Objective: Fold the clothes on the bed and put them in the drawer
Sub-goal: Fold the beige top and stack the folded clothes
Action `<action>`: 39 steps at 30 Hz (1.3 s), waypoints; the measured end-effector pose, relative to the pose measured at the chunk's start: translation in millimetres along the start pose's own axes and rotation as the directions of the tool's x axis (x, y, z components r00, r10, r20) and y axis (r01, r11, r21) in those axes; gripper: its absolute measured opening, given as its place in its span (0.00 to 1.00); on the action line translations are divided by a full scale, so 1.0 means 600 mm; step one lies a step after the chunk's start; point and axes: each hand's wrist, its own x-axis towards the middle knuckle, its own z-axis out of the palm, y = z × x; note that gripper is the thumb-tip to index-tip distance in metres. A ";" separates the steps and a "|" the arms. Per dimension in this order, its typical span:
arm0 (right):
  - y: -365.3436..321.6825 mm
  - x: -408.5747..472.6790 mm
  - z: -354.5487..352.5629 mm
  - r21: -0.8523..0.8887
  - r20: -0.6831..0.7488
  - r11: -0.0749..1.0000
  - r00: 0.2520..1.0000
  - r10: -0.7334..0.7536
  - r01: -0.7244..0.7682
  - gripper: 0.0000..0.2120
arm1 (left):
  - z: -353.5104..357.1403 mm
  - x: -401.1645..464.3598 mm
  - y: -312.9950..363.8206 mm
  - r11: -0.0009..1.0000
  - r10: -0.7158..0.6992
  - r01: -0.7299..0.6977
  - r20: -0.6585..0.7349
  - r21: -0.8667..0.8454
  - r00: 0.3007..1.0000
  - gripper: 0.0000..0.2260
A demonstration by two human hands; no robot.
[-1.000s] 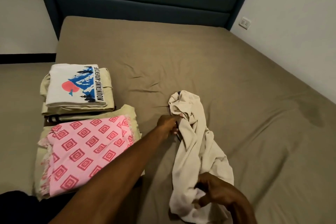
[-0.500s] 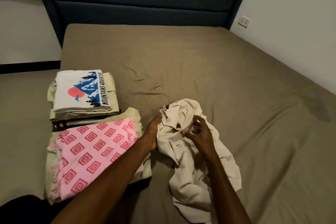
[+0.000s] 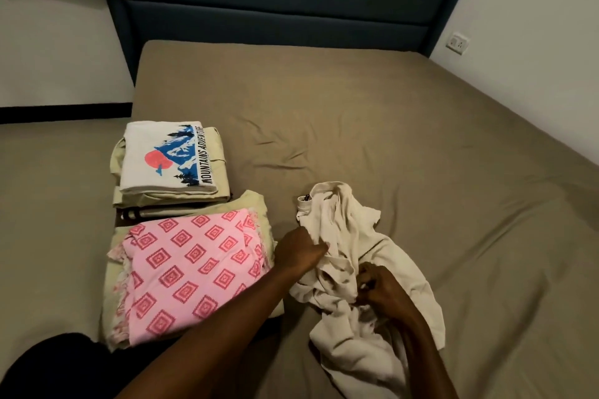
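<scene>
A crumpled cream garment [image 3: 343, 230] lies in a heap on the brown bed [image 3: 421, 146], near its front middle. My left hand [image 3: 299, 249] grips the garment's left edge with curled fingers. My right hand [image 3: 382, 290] pinches a fold in the garment's middle. To the left sit folded clothes: a pink patterned cloth [image 3: 191, 269] on a pale yellow piece, and behind it a white printed T-shirt [image 3: 165, 159] on another pale yellow folded piece. No drawer is in view.
A dark blue padded headboard [image 3: 285, 6] stands at the far end. White walls run along the right, with a socket [image 3: 457, 42] near the headboard. A dark cloth [image 3: 48, 366] lies at the bottom left corner. Bare sheet stretches right of the garment.
My right hand has moved down the garment toward me and now pinches a lower fold. My left hand stays at the garment's left edge. The heap has shifted slightly.
</scene>
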 end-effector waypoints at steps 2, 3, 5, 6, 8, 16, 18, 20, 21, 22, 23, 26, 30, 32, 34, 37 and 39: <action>-0.003 -0.020 -0.009 0.054 0.090 0.996 0.993 -0.071 0.066 0.12 | 0.008 0.000 0.012 0.999 -0.032 0.030 -0.086 -0.027 0.996 0.30; -0.008 -0.028 -0.015 0.098 0.150 0.991 0.984 -0.101 0.087 0.15 | 0.006 0.006 0.018 0.987 -0.096 0.082 -0.101 -0.136 0.990 0.34; -0.013 -0.047 -0.027 0.215 0.172 0.973 0.977 -0.126 0.088 0.17 | -0.009 0.029 0.023 0.901 -0.241 0.202 -0.054 -0.384 0.969 0.41; -0.010 -0.054 -0.035 0.281 0.141 0.957 0.983 -0.116 0.073 0.18 | -0.018 0.042 0.021 0.870 -0.267 0.227 -0.030 -0.437 0.963 0.42; 0.000 -0.072 -0.052 0.410 0.022 0.911 0.998 -0.058 0.044 0.14 | -0.032 0.069 0.008 0.901 -0.202 0.171 -0.037 -0.397 0.979 0.42; 0.046 -0.139 -0.143 0.355 -0.525 0.917 0.772 0.358 -0.184 0.24 | -0.062 0.135 -0.022 0.966 0.256 -0.257 -0.047 -0.004 0.965 0.08; 0.067 -0.122 -0.150 -0.218 -0.543 0.794 0.746 0.385 -0.568 0.25 | -0.070 0.115 -0.017 0.948 0.316 -0.315 -0.003 0.053 0.949 0.08; 0.059 -0.102 -0.133 -0.448 -0.645 0.680 0.736 0.203 -0.580 0.14 | -0.068 0.097 -0.020 0.918 0.375 -0.379 0.053 0.114 0.925 0.11; 0.038 -0.090 -0.112 -0.425 -0.699 0.756 0.711 0.074 -0.497 0.07 | -0.065 0.089 -0.025 0.908 0.394 -0.399 0.059 0.131 0.917 0.11; 0.017 -0.074 -0.081 -0.360 -0.742 0.858 0.669 -0.025 -0.367 0.05 | -0.062 0.080 -0.031 0.903 0.408 -0.411 0.054 0.121 0.912 0.12; -0.017 -0.056 -0.051 -0.319 -0.742 0.923 0.663 -0.102 -0.216 0.05 | -0.062 0.073 -0.033 0.903 0.417 -0.418 0.040 0.095 0.908 0.12; -0.075 0.010 0.025 -0.209 -0.510 0.973 0.838 -0.194 0.098 0.09 | -0.066 0.062 -0.035 0.901 0.434 -0.434 0.012 0.021 0.901 0.14; -0.059 0.064 0.065 -0.660 -0.333 0.744 0.927 -0.171 -0.100 0.25 | -0.075 0.058 -0.045 0.893 0.438 -0.440 0.043 0.091 0.898 0.14; -0.062 0.051 0.060 -0.625 -0.402 0.751 0.913 -0.076 -0.212 0.27 | -0.077 0.055 -0.060 0.867 0.440 -0.440 0.054 0.235 0.896 0.12; -0.058 0.030 0.051 -0.657 -0.403 0.696 0.915 0.001 -0.291 0.29 | -0.077 0.056 -0.072 0.843 0.432 -0.439 0.095 0.311 0.897 0.13; -0.047 -0.003 0.025 -0.700 -0.337 0.673 0.941 -0.016 -0.239 0.29 | -0.075 0.055 -0.067 0.770 0.513 -0.527 0.143 0.361 0.847 0.10; -0.054 -0.030 0.002 -0.644 -0.340 0.744 0.938 -0.071 -0.178 0.29 | -0.075 0.058 -0.055 0.694 0.602 -0.638 0.217 0.333 0.769 0.08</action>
